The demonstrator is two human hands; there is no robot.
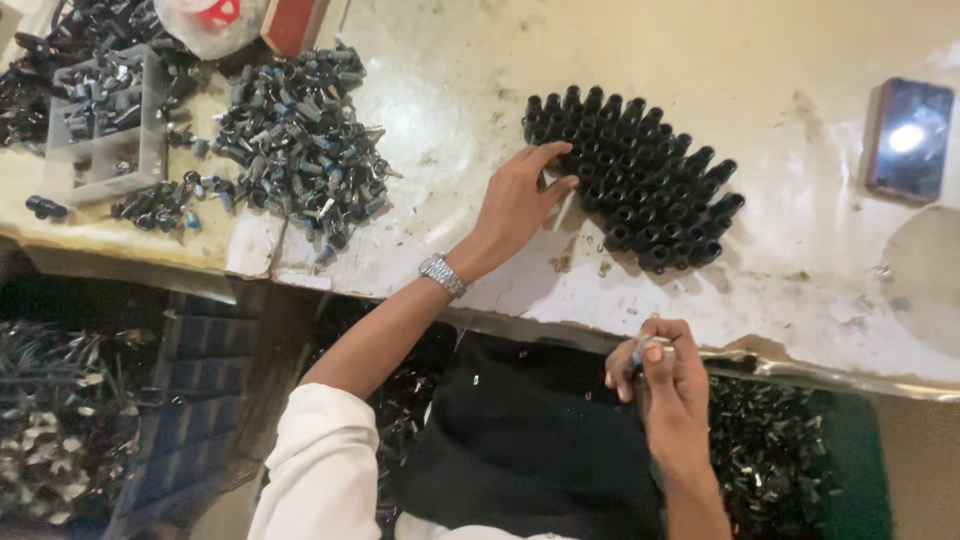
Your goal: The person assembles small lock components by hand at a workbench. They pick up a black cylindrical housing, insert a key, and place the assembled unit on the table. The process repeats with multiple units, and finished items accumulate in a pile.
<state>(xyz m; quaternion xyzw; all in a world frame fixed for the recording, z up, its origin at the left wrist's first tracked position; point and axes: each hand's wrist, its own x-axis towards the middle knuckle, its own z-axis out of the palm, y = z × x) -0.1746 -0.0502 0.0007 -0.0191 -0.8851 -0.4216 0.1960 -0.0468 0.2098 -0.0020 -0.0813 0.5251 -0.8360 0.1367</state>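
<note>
Black parts: a tight cluster of small black cylindrical pieces (pixel 632 180) stood upright on the tabletop (pixel 800 290), packed side by side in rows, in the middle of the far half of the scene.
Left hand: the left hand (pixel 520 205) lay at the left edge of that cluster, fingers (pixel 545 155) loosely spread and curved, their tips touching the nearest black pieces; nothing was gripped. A metal wristwatch (pixel 442 273) sat on the wrist, and a white sleeve (pixel 320 460) covered the upper arm.
Right hand: the right hand (pixel 665 375) was held near the body, just off the near edge of the tabletop, fingers pressed together and pinching a small piece with a pale blue tip (pixel 648 347).
Lap: a black cloth (pixel 530 440) lay below the hands, between the two arms.
Loose pile: a heap of dark, mixed small parts (pixel 300 145), some with blue ends, lay to the left on the tabletop, well apart from the cluster.
Tray: a grey divided tray (pixel 105 125) holding more dark parts sat at the far left.
Phone: a dark phone (pixel 908 140) lay at the far right of the tabletop.
Below: bins of dark and shiny small parts (pixel 770 470) showed under the tabletop edge, right and left.
</note>
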